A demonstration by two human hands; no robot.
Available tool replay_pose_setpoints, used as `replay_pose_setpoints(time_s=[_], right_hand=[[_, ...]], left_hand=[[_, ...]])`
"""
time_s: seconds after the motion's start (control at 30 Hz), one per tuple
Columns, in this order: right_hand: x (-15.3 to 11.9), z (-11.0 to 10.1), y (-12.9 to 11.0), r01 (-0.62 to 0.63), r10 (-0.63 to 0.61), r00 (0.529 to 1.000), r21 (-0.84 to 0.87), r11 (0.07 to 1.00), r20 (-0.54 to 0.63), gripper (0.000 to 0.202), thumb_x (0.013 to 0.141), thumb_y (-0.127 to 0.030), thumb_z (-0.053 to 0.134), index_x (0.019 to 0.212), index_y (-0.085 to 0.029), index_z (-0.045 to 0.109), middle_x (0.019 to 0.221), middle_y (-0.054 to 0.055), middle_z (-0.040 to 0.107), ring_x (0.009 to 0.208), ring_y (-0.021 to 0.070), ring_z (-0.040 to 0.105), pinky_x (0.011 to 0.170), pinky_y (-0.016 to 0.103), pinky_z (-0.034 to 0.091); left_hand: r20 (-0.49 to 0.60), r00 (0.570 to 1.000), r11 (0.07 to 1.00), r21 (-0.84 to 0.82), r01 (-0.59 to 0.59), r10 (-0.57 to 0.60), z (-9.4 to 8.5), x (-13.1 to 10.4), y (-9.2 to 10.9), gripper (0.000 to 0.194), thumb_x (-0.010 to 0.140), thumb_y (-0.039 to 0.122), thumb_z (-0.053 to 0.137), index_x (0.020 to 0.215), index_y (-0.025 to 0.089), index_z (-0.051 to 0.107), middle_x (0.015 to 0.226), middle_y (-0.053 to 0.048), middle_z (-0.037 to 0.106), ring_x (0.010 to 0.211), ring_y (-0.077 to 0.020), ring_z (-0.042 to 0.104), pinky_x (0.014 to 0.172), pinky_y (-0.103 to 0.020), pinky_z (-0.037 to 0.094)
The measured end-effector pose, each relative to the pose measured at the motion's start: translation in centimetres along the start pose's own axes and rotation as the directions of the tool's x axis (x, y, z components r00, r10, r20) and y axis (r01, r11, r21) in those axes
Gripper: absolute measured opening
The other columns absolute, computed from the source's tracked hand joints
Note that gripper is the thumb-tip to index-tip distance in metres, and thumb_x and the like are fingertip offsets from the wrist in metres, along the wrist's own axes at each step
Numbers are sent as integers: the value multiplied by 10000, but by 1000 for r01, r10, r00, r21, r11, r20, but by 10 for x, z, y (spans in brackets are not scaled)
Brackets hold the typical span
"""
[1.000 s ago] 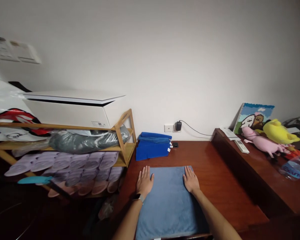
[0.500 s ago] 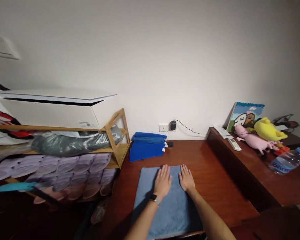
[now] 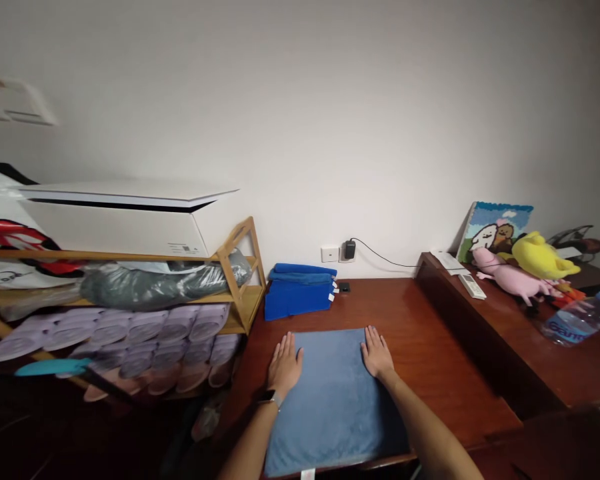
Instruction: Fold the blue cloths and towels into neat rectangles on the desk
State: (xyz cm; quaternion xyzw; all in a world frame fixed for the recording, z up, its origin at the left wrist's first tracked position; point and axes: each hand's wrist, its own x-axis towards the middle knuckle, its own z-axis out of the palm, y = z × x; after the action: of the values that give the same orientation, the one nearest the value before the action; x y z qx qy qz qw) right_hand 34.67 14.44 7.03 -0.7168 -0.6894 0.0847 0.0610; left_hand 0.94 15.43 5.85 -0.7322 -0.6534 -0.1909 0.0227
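Note:
A greyish-blue towel (image 3: 333, 393) lies flat on the brown wooden table (image 3: 445, 373), with a white tag at its near edge. My left hand (image 3: 284, 365) rests flat on the towel's far left corner, fingers stretched forward and thumb out; a watch is on that wrist. On the far right corner lies my right hand (image 3: 378, 353), palm down with fingers extended. Neither hand holds anything. Beyond the towel, a pile of folded bright-blue cloths (image 3: 300, 293) with white tags sits near the wall.
At left, a wooden rack (image 3: 250, 310) holds a white box (image 3: 125, 227), a plastic-wrapped bundle and rows of lilac slippers (image 3: 167, 325). On the raised right surface are a remote (image 3: 473, 287), plush toys (image 3: 543, 257) and a plastic bottle (image 3: 580, 320). A charger (image 3: 349, 250) is plugged in at the wall.
My left hand has moved left across the towel, from its middle to the far left corner. My right hand stays near the right corner. The view has shifted slightly.

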Motion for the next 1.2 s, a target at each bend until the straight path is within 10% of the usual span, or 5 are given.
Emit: replay_pose_setpoints(time_s=[0.4, 0.7, 0.8, 1.0, 1.2], right_hand=[[-25, 6, -4, 126, -126, 992, 16, 992, -25, 731, 1127, -466, 177, 1742, -87, 282, 1818, 95, 234, 1700, 230, 204, 1393, 420, 147], [-29, 9, 1, 143, -140, 989, 65, 988, -43, 687, 1130, -404, 213, 1738, -95, 301, 1811, 79, 236, 1699, 241, 203, 1394, 403, 142], [-30, 10, 1, 121, -118, 992, 60, 991, -40, 693, 1132, -422, 208, 1740, -102, 293, 1811, 77, 244, 1697, 231, 213, 1394, 405, 158], [-27, 1, -5, 92, -93, 996, 30, 995, 12, 691, 1134, -422, 187, 1754, -126, 260, 1824, 56, 205, 1702, 206, 184, 1393, 377, 126], [-46, -8, -3, 84, -85, 996, 33, 996, 8, 704, 1133, -428, 178, 1748, -95, 259, 1820, 83, 233, 1701, 219, 197, 1391, 413, 157]], left_hand=[[-29, 999, 999, -19, -44, 43, -6, 4, 14, 683, 1071, 373, 292, 1664, 60, 426, 1644, -202, 584, 1601, -358, 445, 1343, -576, 305], [43, 938, 934, -122, -336, 343, 34, -30, 175, 599, 1088, 389, 306, 1607, 265, 578, 1661, -83, 589, 1568, -255, 511, 1293, -450, 460], [38, 961, 958, -101, -270, 275, 28, -42, 149, 609, 1068, 360, 348, 1634, 242, 540, 1650, -116, 591, 1561, -302, 518, 1283, -524, 477], [-12, 997, 997, -25, -73, 73, -9, -64, 28, 654, 1063, 361, 343, 1700, 237, 416, 1623, -90, 622, 1553, -348, 527, 1291, -602, 456], [-11, 998, 998, -7, -59, 59, -15, -70, 20, 628, 1076, 386, 335, 1646, 184, 506, 1631, -112, 615, 1567, -321, 513, 1301, -541, 451]])
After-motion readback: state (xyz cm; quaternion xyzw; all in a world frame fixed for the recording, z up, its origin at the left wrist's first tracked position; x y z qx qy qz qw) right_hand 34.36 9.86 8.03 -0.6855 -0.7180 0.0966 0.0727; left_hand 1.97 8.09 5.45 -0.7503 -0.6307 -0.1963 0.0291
